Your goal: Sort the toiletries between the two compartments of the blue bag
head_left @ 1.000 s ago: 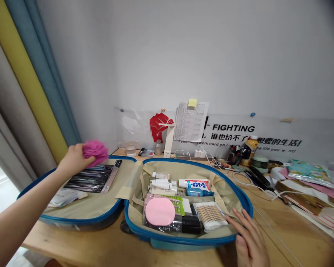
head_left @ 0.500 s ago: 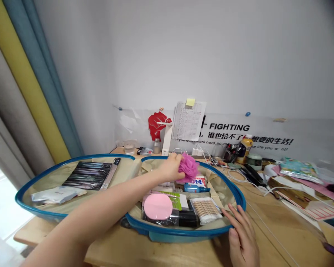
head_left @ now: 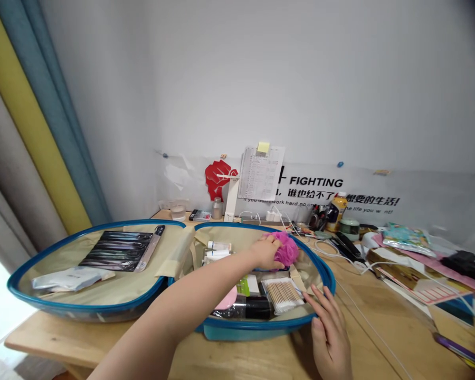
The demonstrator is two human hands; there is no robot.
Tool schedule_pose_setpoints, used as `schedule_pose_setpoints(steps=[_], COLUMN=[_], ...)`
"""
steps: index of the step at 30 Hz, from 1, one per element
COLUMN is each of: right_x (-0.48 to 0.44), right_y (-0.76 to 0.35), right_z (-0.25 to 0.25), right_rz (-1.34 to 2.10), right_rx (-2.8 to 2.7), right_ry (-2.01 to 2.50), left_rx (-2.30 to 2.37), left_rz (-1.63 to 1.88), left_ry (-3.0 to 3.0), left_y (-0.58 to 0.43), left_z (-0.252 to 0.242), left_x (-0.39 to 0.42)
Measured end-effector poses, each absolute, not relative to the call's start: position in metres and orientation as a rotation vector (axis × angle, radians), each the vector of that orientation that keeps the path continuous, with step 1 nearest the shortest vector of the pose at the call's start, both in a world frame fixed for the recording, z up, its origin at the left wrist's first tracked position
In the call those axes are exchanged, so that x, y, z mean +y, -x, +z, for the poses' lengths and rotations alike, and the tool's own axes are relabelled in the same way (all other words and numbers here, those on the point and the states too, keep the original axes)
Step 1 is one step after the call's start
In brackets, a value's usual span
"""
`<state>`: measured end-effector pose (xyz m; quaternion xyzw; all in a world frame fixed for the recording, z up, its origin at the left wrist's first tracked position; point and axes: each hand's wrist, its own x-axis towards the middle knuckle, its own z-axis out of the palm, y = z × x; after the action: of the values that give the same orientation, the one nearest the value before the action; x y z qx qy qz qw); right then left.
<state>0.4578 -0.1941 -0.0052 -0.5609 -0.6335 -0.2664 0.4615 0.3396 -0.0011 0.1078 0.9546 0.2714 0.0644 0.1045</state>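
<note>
My left hand (head_left: 266, 252) is closed on a bright pink mesh bath puff (head_left: 288, 249) at the back right inside the right half of an open blue-rimmed suitcase (head_left: 257, 333). My right hand (head_left: 330, 330) rests against the front right rim, fingers stretched out, holding nothing. Close to its fingertips lies a pack of cotton swabs (head_left: 284, 295). Left of that are a black-ended item in clear wrap (head_left: 257, 307), a pink oval item (head_left: 226, 298) partly behind my forearm, and a green packet (head_left: 243, 285). White tubes (head_left: 217, 255) lie farther back.
The suitcase's left half holds a black packet of slim items (head_left: 116, 250) and a white soft pack (head_left: 73, 278). A lamp stand (head_left: 231, 200), a yellow-labelled bottle (head_left: 336, 212), cables and papers stand along the wooden desk (head_left: 370, 327). A curtain (head_left: 43, 132) hangs at left.
My left hand has carried the bath puff rightward and down into the suitcase's right half. White tubes behind the arm are uncovered. My right hand stays at the rim; the view has shifted slightly.
</note>
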Motion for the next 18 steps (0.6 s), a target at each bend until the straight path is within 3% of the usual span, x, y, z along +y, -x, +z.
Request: schedule_pose_setpoints(steps=[12,18], right_x=[-0.194,-0.189], right_y=[-0.461,-0.47], right_z=[-0.006,-0.01], right_rz=[-0.701,-0.748], right_rx=[-1.566,-1.606], right_ry=[1.395,1.358], left_rx=[0.62,0.573], left_rz=[0.194,0.226], left_ry=[-2.785,-2.722], left_y=[-0.287,-0.186], left_z=[0.139,0.166], left_x=[-0.012,-0.06])
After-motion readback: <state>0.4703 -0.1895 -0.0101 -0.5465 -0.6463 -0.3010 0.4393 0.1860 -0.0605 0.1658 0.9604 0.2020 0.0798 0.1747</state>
